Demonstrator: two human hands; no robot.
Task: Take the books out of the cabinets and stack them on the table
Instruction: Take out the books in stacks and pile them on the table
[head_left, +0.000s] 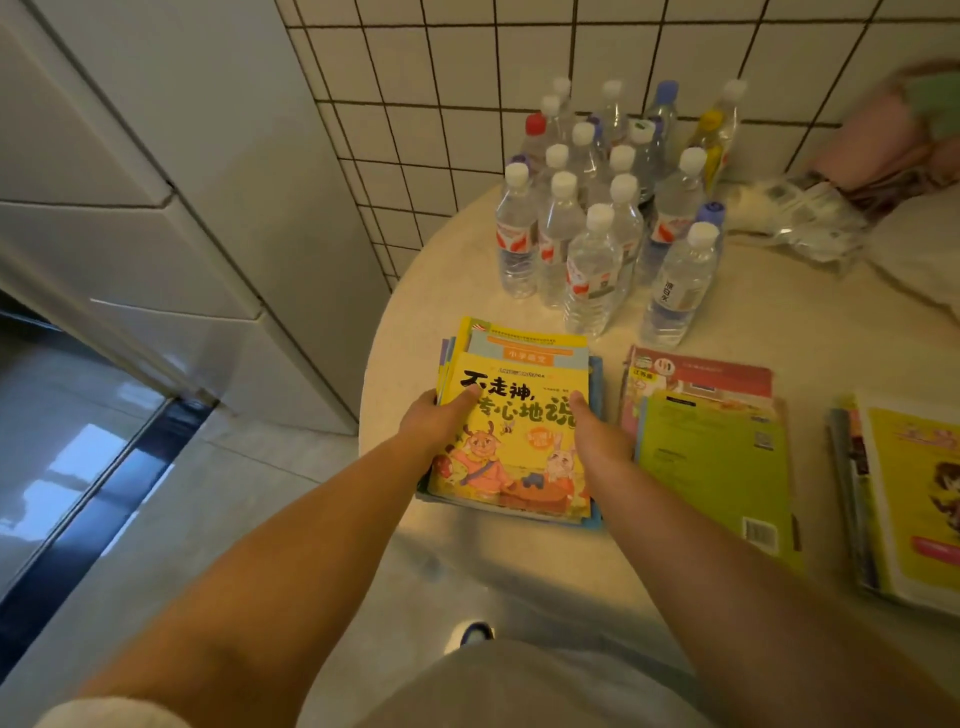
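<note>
Round table (519, 561) — book stack (514, 441), between hands

A single head-worn camera looks steeply down, close over a round table (519, 551), tiled wall (467, 104) at 12 o'clock, cabinets (130, 234) at 10 o'clock.

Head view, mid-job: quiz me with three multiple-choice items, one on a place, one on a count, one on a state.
1. Where do the clear plastic water bottles stand?
A. behind the book stacks
B. on the floor
C. inside the cabinet

2. How many book stacks lie on the round cream table?
A. one
B. three
C. five

3. What are both hands doing?
A. hanging free
B. gripping a bottle
C. gripping the yellow cartoon-cover stack

A: bottles cluster by the tiled wall.
B: left, middle and right.
C: left hand and right hand clasp its sides.
</note>
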